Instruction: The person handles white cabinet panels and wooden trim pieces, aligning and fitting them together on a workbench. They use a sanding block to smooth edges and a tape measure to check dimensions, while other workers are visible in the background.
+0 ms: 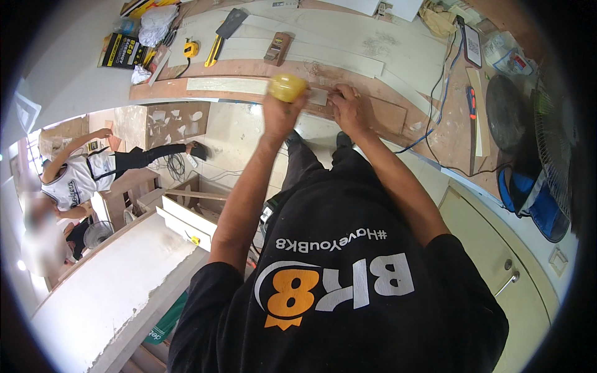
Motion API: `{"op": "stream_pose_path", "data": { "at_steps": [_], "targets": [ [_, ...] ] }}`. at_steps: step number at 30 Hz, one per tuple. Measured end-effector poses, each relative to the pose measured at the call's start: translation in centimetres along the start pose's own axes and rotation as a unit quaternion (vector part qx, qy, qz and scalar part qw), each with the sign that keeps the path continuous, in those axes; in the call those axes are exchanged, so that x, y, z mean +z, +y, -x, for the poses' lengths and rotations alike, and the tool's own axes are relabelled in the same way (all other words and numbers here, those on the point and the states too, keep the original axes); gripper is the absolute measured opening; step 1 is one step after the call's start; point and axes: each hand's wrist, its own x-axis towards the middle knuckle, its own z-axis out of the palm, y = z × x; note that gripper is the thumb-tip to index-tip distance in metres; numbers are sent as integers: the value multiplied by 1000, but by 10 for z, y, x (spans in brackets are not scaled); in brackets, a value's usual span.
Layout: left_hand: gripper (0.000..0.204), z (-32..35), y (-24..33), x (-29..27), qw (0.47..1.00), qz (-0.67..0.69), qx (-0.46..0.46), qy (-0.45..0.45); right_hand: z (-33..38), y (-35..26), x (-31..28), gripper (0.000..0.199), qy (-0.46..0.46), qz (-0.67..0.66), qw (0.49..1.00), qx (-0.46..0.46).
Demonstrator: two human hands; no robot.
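My left hand point(283, 116) is wrapped round a yellow, rounded object point(288, 87), whose kind I cannot make out because it is smeared by motion. That object is over a pale, narrow strip point(227, 85) lying along the near edge of the wooden worktop point(140, 92). At the strip's right end is my right hand point(350, 110), with bent fingers closed against it. A brown hand plane point(277, 48) lies just beyond my left hand. Farther left are a yellow utility knife point(214, 51), a dark flat-bladed scraper point(232, 23) and a yellow tape measure point(191, 48).
An adhesive tin point(124, 51) stands at the far left. To the right lie a phone point(472, 46), a cable point(444, 99) and a saw with a red-and-black handle point(471, 107), near a fan point(555, 124). Another person point(81, 177) is at the left, behind low boards.
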Motion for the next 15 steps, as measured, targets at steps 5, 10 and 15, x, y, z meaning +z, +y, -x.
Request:
{"op": "stream_pose_path", "data": {
  "at_steps": [5,10,15],
  "targets": [
    [18,-15,8,10,1000,-11,-21,-19,18,-4,-14,38,-40,65,996,-49],
    [21,-12,3,6,999,19,-24,-8,25,-9,-17,32,-64,84,994,-34],
    [31,-7,8,36,998,-23,5,-58,28,-7,-16,31,-92,79,993,-1]
  ]
}}
